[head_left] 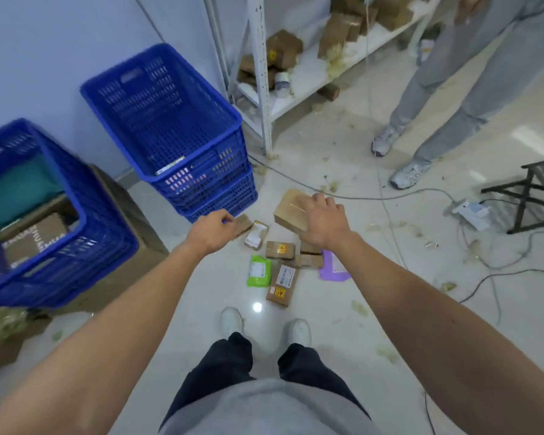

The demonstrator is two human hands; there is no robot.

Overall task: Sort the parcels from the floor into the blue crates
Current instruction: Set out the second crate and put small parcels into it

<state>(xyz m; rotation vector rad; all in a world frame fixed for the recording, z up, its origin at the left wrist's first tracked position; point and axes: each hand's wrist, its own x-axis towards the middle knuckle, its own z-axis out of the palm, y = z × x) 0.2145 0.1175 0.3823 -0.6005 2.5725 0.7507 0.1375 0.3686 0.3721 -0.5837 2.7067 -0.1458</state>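
Parcels (280, 251) lie mostly unsorted on the floor (201, 293) by my feet. My right grip (322, 221) clasps a brown box (288, 208), my left grip (211, 230) pinches a small parcel (243, 226), and the left crate (101, 246) holds some.

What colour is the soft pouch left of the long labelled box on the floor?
The pouch is bright green, white label; head view.
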